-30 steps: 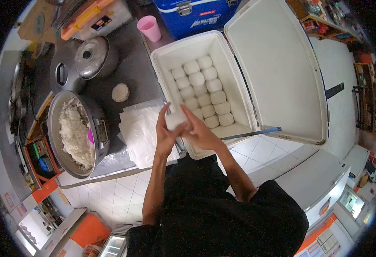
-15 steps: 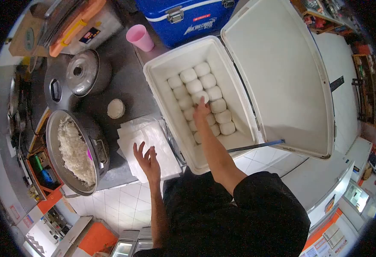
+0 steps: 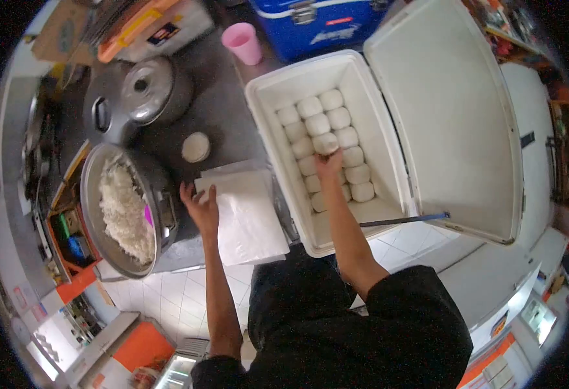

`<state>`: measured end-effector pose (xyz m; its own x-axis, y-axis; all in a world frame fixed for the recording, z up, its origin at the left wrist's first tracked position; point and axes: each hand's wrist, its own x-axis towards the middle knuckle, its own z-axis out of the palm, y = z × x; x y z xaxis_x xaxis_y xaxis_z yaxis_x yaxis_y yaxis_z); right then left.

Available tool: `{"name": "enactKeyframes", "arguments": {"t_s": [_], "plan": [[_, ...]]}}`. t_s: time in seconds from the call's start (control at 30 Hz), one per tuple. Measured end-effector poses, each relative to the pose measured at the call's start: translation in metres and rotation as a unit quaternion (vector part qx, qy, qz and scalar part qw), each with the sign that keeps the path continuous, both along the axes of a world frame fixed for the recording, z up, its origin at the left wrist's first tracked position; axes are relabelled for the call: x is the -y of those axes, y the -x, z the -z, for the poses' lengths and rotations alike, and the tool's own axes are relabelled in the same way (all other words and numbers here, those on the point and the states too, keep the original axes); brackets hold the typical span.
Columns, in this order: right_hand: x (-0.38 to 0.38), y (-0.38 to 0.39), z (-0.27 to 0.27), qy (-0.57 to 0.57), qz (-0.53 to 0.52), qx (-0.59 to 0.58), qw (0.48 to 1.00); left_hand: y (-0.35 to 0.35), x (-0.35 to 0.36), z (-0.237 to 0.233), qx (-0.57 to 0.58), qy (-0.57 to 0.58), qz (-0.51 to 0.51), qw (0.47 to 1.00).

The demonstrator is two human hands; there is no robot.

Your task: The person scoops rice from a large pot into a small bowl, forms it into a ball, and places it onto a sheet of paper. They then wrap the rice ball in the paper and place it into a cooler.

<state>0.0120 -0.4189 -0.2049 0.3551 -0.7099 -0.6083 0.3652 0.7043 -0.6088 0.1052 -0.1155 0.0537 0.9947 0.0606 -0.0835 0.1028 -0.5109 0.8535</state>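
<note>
My right hand (image 3: 328, 165) reaches into an open white cooler box (image 3: 297, 223). Its fingers are closed on the near edge of a white round bundle (image 3: 325, 143), their tips partly hidden. Around it, several similar white bundles (image 3: 352, 157) sit in rows on the cooler floor. Over the left edge of a stack of white paper sheets (image 3: 249, 217), my left hand (image 3: 200, 206) is open and holds nothing, fingers spread and bent. Left of it stands a large metal pot (image 3: 157, 217) with white rice (image 3: 123, 211) and something pink inside. A small round container with a white top (image 3: 195, 148) rests behind the paper.
The cooler's raised lid (image 3: 450, 123) leans out to the right, with a dark strap (image 3: 401, 220) across the front. A blue cooler (image 3: 323, 32) and a pink cup (image 3: 242, 44) stand behind. A lidded pot (image 3: 148, 91) and a plastic bin (image 3: 168, 35) are at back left.
The view has shifted, so the scene sits farther right. My left hand has moved left, towards the rice pot. My right hand's fingers have gone from atop the bundle to its near edge.
</note>
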Motion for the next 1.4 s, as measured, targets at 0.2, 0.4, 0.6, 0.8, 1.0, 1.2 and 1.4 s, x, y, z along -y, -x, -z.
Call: {"name": "enactKeyframes", "arguments": {"t_s": [0.2,0.4,0.6,0.8,1.0,1.2,1.4], "plan": [[-0.018,0.043,-0.087,0.097,-0.209,-0.147,0.962,-0.094,-0.010,0.084,0.151,-0.092,0.023,0.984],[-0.027,0.069,-0.188,-0.104,-0.040,0.057,0.992,-0.134,0.012,0.092,0.101,-0.078,-0.003,0.992],[-0.132,0.078,-0.255,0.191,-0.352,-0.042,0.915,-0.055,0.005,0.045,0.120,0.107,0.069,0.985],[-0.199,0.041,-0.215,-0.176,-0.337,0.082,0.921,0.075,-0.068,-0.027,0.043,0.101,0.256,0.960],[-0.244,0.069,-0.196,0.201,-0.479,-0.010,0.854,0.142,-0.175,0.043,0.010,-0.066,0.416,0.907],[-0.293,0.053,-0.197,0.715,-0.349,-0.151,0.586,0.153,-0.207,0.069,0.137,-0.046,0.454,0.879],[-0.300,0.044,-0.228,0.704,-0.316,-0.151,0.618,0.148,-0.213,0.064,0.138,-0.057,0.447,0.882]]}}
